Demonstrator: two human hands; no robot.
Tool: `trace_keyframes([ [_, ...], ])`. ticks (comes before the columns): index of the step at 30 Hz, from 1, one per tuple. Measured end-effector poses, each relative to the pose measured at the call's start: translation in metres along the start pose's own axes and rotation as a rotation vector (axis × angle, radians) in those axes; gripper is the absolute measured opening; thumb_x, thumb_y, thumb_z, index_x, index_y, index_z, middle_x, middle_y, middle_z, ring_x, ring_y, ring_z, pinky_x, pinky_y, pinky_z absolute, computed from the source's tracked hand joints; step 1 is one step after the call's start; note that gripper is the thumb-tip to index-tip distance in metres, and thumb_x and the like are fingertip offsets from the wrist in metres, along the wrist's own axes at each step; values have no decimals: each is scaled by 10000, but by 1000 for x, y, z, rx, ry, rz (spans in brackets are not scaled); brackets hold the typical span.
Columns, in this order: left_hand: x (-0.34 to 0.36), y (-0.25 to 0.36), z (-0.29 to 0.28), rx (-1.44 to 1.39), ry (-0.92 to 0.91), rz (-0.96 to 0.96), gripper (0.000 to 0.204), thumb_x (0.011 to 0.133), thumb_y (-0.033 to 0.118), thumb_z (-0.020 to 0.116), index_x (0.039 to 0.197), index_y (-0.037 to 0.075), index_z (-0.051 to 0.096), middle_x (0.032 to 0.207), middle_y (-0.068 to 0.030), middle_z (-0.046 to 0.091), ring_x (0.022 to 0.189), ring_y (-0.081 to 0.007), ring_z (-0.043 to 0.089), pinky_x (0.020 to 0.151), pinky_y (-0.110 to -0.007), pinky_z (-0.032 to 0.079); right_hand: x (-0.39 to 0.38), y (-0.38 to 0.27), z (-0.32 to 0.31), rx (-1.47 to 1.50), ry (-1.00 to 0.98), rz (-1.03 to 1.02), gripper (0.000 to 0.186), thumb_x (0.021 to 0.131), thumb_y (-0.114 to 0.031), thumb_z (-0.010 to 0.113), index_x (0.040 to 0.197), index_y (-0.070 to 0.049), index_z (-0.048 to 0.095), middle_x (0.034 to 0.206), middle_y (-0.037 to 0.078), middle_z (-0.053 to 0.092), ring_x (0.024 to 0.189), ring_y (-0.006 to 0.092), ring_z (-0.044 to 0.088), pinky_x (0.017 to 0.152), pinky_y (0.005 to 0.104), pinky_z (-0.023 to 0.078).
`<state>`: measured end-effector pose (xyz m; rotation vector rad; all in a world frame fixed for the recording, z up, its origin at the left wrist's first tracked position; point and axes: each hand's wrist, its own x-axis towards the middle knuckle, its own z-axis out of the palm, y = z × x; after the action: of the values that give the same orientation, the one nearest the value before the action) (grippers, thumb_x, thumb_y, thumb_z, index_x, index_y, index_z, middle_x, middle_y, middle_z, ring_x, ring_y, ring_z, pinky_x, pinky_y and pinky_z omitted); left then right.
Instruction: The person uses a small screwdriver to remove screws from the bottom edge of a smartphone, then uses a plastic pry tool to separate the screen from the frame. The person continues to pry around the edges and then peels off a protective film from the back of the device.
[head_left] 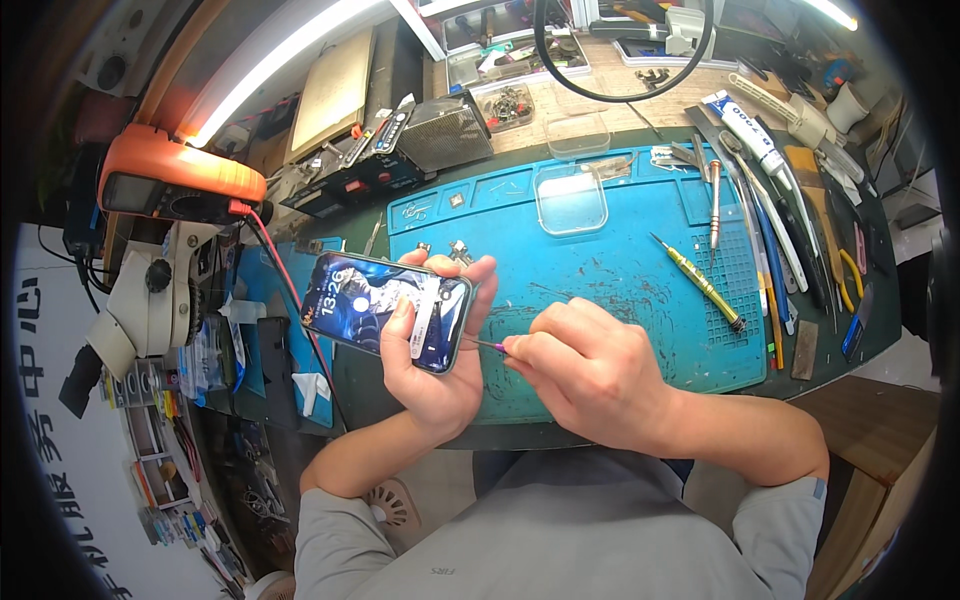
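"The shirt (560, 530) is nearest, grey and short-sleeved, and both forearms reach forward from it over the mat (690, 365)."

"What's in the left hand (440, 385)?"

"A phone (385, 300). The thumb presses on the lit screen, and the fingers wrap behind it, their tips showing past the far edge. It's raised over the left part of the mat, screen up, lying aslant."

"And the right hand (600, 375)?"

"Curled, with thumb and forefinger pinching a slim tool (498, 347) that has a purple part. It points left, at the phone's right-hand end."

"Is it touching?"

"The tip is right at the edge, but it's too fine for me to tell whether it touches or goes in."

"What lies around them?"

"A small metal part (459, 251) sits just beyond the left fingertips. Farther back on the mat there's a clear dish (572, 203), and to the right of that a yellow screwdriver (700, 283), lying slantwise."

"Past the mat?"

"On the right, a white tube (745, 135) among long, thin tools. On the left, an orange meter (180, 170) with a microscope (150, 300) below it in view. Behind, near the meter, a box with a mesh side (445, 130)."
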<state>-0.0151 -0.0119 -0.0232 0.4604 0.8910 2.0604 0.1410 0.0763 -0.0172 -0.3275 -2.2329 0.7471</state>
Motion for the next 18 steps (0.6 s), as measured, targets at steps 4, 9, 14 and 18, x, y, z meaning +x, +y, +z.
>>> trace_keyframes([
  [4,0,1,1,20,-14,14,480,995,266,429,1409,31,370,1229,-151,558,1279,-373,567,1146,-536,451,1,-5,0,60,-29,114,117,865,-108,725,894,-79,616,766,63,551,660,250,634,526,366,519],
  [9,0,1,2,10,-29,27,480,991,260,420,1408,26,369,1229,-157,556,1278,-375,567,1142,-543,450,-5,4,6,106,14,56,125,889,-121,726,904,-78,609,741,69,585,641,258,638,517,369,516],
  [14,0,2,3,12,-22,31,482,990,256,414,1410,25,367,1232,-159,552,1279,-378,565,1142,-547,448,4,-2,-1,110,15,68,119,915,-123,714,893,-68,610,716,67,612,638,255,645,541,367,521],
  [18,-1,4,5,20,-32,40,486,990,259,415,1412,25,366,1230,-156,552,1278,-378,565,1141,-546,448,-2,-3,-2,162,-63,208,132,880,-123,742,916,-72,626,791,69,625,664,255,635,570,363,526],
])
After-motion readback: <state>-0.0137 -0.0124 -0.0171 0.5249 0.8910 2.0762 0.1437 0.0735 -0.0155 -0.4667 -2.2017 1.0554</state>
